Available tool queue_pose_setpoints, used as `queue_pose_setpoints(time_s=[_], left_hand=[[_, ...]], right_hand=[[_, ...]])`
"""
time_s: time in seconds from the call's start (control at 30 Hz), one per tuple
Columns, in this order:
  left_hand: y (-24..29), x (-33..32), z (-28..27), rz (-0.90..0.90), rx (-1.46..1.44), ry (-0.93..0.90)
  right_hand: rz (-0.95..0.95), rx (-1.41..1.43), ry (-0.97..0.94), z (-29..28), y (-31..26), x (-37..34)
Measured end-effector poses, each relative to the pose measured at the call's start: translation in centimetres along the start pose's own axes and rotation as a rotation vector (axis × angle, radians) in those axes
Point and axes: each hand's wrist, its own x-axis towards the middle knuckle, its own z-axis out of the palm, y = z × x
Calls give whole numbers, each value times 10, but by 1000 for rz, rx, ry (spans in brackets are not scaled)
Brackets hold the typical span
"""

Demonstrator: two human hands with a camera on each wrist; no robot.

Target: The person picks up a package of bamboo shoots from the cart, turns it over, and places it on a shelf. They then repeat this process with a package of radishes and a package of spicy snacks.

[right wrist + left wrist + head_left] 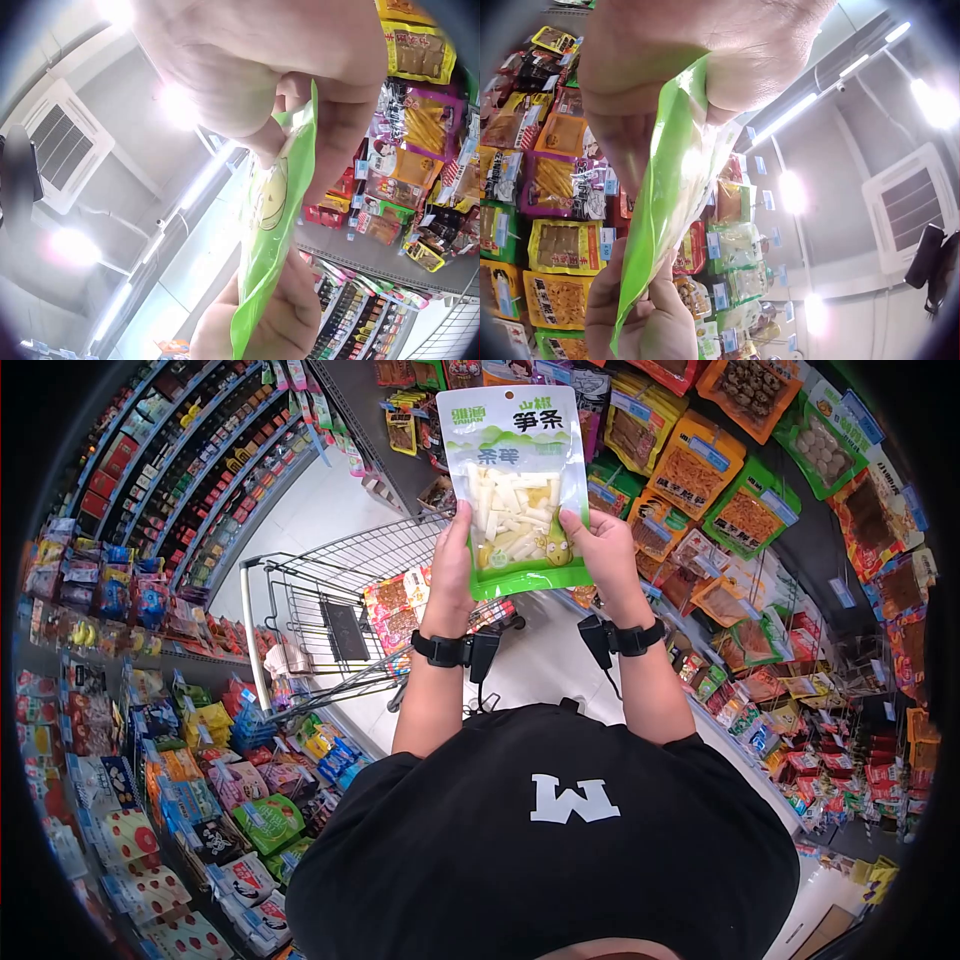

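Note:
Both hands hold up a white and green snack bag (516, 500) with a clear window showing pale bamboo shoot strips. My left hand (455, 565) grips its left edge, the thumb lying along the front. On the opposite edge, my right hand (605, 555) pinches the bag, thumb on the front and fingers behind. Seen edge-on in the left wrist view, the bag's green bottom (656, 195) runs between the two hands. The right wrist view likewise shows the green edge (281, 217) with fingers on either side of it.
A wire shopping cart (330, 610) with red snack packs (395, 605) inside stands ahead to the left. Hanging packaged snacks (695, 460) fill the rack on the right. Shelves of bagged goods (220, 780) line the left, with curved shelves (165, 470) farther off.

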Motion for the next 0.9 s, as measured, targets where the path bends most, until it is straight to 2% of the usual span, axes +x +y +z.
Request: queue_pose_setpoints(time_s=[0.27, 0.47, 0.53, 0.63, 0.7, 0.8, 0.83, 0.87, 0.9], left_hand=[[-5, 1, -4, -7, -29, -32], [-3, -4, 6, -106, -93, -73], [-4, -6, 7, -151, -94, -157], [-10, -5, 9, -84, -33, -184], [-14, -3, 15, -45, -29, -146], [-19, 1, 27, 38, 33, -126], [-21, 1, 31, 81, 91, -135], [-25, 1, 34, 80, 90, -139], [-29, 2, 37, 54, -63, -250]], right_hand=[[-30, 14, 11, 1, 0, -3], [-41, 7, 51, -1, -5, -7], [-39, -9, 63, -4, -6, -8], [48, -35, 60, -7, 0, -3], [-382, -407, 266, -5, 13, 6], [-325, -351, 263, 1, 2, -3], [-334, -331, 157, 7, 4, -2], [-335, -333, 161, 13, 5, -2], [-361, -293, 92, 19, 5, -2]])
